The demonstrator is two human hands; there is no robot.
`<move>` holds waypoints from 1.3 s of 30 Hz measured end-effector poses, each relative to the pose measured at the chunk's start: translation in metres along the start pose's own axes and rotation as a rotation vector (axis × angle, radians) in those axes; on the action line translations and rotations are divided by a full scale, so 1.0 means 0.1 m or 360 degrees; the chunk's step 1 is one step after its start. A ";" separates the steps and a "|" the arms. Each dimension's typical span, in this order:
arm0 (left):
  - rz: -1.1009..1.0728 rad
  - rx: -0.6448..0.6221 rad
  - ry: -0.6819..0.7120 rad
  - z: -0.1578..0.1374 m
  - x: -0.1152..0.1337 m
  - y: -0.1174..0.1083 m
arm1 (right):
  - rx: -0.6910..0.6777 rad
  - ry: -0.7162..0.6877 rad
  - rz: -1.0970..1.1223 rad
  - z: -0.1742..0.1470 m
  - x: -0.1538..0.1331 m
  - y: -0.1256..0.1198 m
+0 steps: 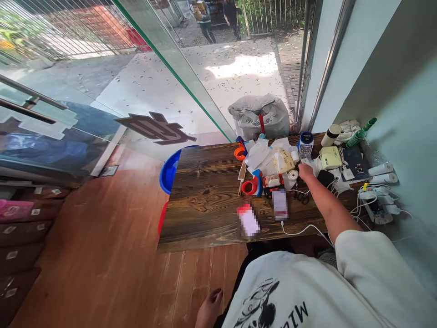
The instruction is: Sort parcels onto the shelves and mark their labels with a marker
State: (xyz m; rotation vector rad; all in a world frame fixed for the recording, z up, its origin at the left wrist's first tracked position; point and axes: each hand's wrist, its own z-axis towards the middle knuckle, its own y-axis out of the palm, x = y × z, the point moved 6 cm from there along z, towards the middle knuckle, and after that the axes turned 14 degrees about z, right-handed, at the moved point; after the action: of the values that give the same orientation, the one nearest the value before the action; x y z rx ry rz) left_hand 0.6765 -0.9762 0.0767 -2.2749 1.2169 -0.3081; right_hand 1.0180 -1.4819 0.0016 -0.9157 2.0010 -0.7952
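Note:
My right hand (305, 171) reaches to the cluttered right part of the wooden table, its fingers closed. What they hold, if anything, is too small to make out. Just beyond it lies a pale, flat item (305, 158), below a blue-and-white box with a QR code (306, 143). A white roll (292, 175) and a pale yellow packet (283, 161) are to its left. My left hand (209, 309) hangs low beside my body, away from the table, with its fingers curled and nothing seen in them.
On the wooden table (201, 205) lie two phones (280, 204), one on a white cable, a red tape dispenser (249, 187), and black scissors (302, 197). A power strip (377, 205) with tangled cables is at right. A grey bag (259, 116) stands behind; a blue tub (167, 173) stands left.

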 end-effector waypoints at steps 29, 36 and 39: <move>-0.0857 -0.0725 0.1572 -0.72 1.88 -0.11 | -0.0333 -0.0345 0.1590 -3.19 -1.19 1.01; -0.0435 -0.1731 0.1269 -0.61 0.95 0.08 | -0.0220 -0.0049 0.1827 -3.88 -1.39 1.76; -0.0182 -0.1858 0.1448 -0.45 0.76 0.03 | 0.0210 0.0210 0.2036 -4.15 -1.16 1.82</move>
State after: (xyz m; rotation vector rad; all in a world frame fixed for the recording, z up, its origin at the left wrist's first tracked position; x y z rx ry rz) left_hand 0.6981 -1.0553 0.1086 -3.3537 2.0863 -0.9406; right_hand 0.6614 -1.2009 0.1130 0.5505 2.0766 -0.2149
